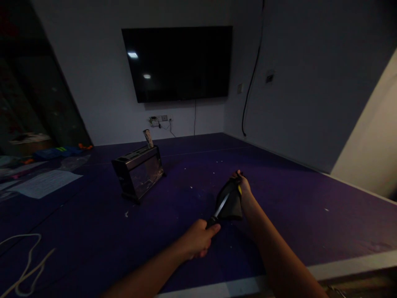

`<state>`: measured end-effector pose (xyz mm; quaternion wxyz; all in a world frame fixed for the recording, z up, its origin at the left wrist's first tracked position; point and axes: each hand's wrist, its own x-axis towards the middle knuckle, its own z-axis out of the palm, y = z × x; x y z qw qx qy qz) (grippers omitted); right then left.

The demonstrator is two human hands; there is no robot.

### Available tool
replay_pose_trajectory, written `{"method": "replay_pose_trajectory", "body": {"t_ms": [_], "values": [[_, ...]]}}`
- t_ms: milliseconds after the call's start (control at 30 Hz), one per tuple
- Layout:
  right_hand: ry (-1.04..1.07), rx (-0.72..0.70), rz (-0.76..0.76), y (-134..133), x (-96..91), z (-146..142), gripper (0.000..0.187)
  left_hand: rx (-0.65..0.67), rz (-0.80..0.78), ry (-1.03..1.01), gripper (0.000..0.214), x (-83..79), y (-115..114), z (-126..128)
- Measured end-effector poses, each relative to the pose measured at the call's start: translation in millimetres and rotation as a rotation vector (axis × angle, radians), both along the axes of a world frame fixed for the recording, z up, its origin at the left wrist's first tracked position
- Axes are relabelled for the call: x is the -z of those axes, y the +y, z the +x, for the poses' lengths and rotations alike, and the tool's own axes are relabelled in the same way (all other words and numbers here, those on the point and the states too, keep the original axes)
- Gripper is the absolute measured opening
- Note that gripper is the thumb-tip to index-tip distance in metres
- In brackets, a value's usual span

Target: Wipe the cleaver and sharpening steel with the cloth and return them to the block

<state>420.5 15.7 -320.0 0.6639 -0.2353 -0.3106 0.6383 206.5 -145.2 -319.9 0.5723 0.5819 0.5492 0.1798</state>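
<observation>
My left hand (200,240) is closed around the black handle of a knife (222,205). Its bright narrow blade points up and away, in front of or against a dark, wedge-shaped piece (232,205) with a bit of yellow on its right edge. My right hand (244,186) grips that dark piece near its narrow upper end. The dim light hides what exactly it is, and whether the blade touches it. To the left stands a black knife block (144,171) with clear sides, and one patterned handle (148,138) sticks up from its top.
A purple tabletop (186,165) with small white scraps spreads under my hands, its pale edge near me. Left lie a paper sheet (48,183), a white cord (29,265) and blue items (57,152). A television (182,64) and a hanging black cable (252,78) are on the walls.
</observation>
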Motion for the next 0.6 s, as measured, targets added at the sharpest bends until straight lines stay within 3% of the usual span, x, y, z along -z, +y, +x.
{"method": "replay_pose_trajectory", "body": {"t_ms": [167, 333, 433, 600], "values": [[0.029, -0.014, -0.081, -5, -6.3, -3, 0.045, 0.139, -0.356, -0.361, 0.043, -8.2, 3, -7], [0.154, -0.059, -0.036, -17, -12.6, -6, 0.046, 0.217, -0.561, -0.549, 0.043, -12.9, 7, -11], [0.186, -0.086, 0.039, -24, -15.2, -7, 0.047, 0.21, -0.537, -0.529, 0.044, -12.5, 4, -10], [0.214, -0.085, 0.079, -30, -17.8, -10, 0.045, 0.108, -0.32, -0.373, 0.048, -8.5, -1, -9]]}}
